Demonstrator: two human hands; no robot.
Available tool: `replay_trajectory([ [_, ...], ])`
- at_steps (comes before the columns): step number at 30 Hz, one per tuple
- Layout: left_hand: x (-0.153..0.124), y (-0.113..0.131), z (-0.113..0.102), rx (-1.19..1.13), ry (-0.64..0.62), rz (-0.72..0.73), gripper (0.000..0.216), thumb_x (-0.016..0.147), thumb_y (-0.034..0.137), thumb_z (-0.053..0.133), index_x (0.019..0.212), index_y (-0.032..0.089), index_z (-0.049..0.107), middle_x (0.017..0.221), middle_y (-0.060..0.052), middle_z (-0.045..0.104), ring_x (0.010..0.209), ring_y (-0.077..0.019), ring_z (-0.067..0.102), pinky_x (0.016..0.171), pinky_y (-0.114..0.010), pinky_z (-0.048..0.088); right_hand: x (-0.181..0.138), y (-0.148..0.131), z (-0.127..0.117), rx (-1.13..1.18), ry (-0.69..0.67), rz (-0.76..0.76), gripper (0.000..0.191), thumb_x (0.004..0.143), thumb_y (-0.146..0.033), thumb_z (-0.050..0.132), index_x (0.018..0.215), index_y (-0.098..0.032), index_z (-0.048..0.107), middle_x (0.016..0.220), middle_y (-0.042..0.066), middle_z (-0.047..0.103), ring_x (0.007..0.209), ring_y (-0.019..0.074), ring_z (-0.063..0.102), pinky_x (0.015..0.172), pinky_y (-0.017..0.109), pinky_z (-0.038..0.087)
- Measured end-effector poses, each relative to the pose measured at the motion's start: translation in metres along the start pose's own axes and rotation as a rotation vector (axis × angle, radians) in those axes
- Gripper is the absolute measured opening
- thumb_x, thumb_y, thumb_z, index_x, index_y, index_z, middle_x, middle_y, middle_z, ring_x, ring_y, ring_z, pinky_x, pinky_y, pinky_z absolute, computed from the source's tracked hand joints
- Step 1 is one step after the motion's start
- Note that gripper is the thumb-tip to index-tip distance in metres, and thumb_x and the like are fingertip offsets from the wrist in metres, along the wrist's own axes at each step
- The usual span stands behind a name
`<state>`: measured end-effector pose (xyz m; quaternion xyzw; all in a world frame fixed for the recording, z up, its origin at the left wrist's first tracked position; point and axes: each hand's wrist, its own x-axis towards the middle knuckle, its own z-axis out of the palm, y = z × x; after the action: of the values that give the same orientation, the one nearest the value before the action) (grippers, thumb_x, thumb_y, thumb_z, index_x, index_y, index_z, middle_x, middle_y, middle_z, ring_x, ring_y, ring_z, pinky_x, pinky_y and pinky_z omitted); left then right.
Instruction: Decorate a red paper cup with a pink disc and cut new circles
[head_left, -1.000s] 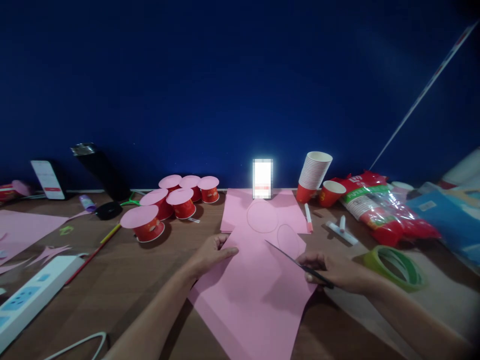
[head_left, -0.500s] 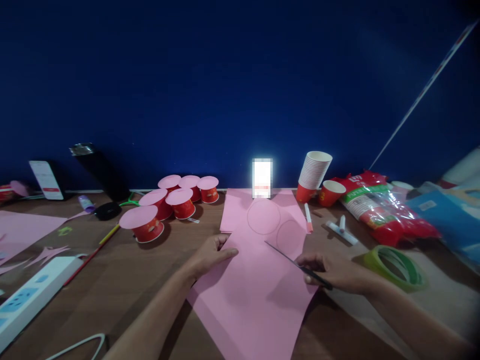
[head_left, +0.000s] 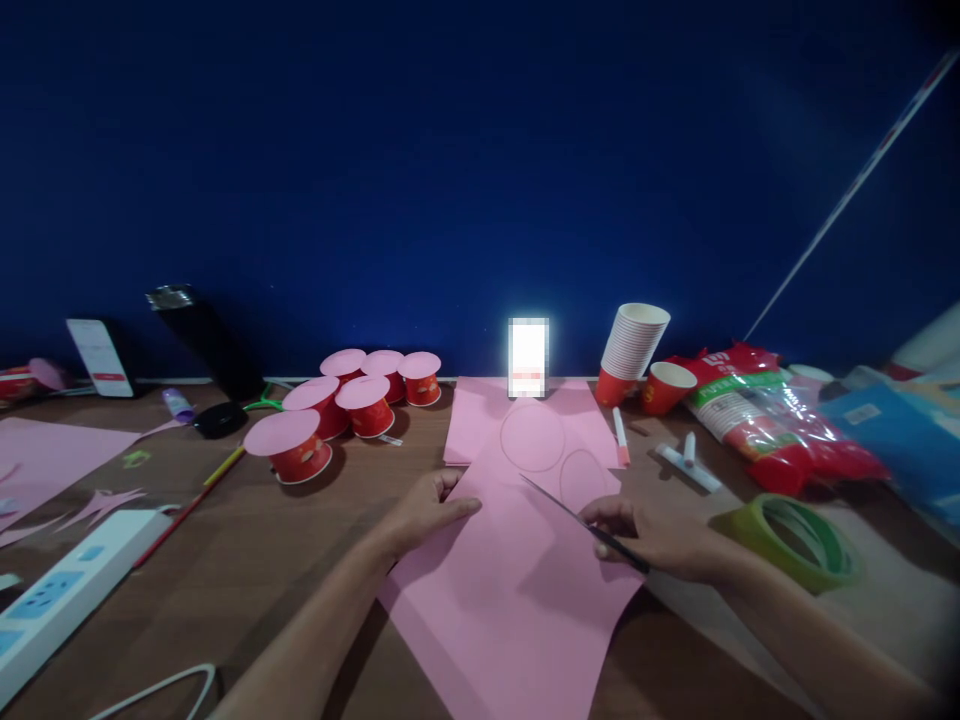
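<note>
My left hand (head_left: 431,512) grips the left edge of a pink paper sheet (head_left: 499,620), thumb on top and fingers curled at the edge. Two outlined circles show near the sheet's far end. In my right hand (head_left: 649,535) is a pair of scissors (head_left: 559,505), its thin dark blade pointing left and away across the sheet. The handles are mostly covered by the fingers, and whether the blades are apart I cannot tell. Beneath the far end of the held sheet lies a stack of pink paper (head_left: 469,425).
Several red paper cups (head_left: 300,460) topped with pink discs stand at left. A lit phone (head_left: 529,358), stacked cups (head_left: 634,340), a marker (head_left: 619,437), a red snack-like bag (head_left: 780,415) and green tape (head_left: 795,540) lie beyond. A power strip (head_left: 75,580) lies left.
My right hand and the scissors have shifted slightly left over the sheet, the tip moving left and a little away. My left hand keeps its hold; the view has turned slightly.
</note>
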<state>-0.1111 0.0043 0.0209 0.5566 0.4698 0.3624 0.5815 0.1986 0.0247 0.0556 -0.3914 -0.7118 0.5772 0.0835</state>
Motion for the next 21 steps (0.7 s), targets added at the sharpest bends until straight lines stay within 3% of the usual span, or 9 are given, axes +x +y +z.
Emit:
replay_trajectory([
  [21,-0.0007,0.0007,-0.0001,-0.067,-0.044,-0.065,0.031,0.074,0.035,0.070,0.098,0.015,0.067,0.088,-0.005,0.072,0.083,-0.0243,0.066,0.070,-0.030,0.050,0.0029,-0.0085,0.0017,-0.019,0.019,0.013,0.020,0.078,-0.033,0.064,0.086,-0.014,0.066,0.061,-0.003,0.053,0.052,0.0080,0.040,0.050,0.021,0.030],
])
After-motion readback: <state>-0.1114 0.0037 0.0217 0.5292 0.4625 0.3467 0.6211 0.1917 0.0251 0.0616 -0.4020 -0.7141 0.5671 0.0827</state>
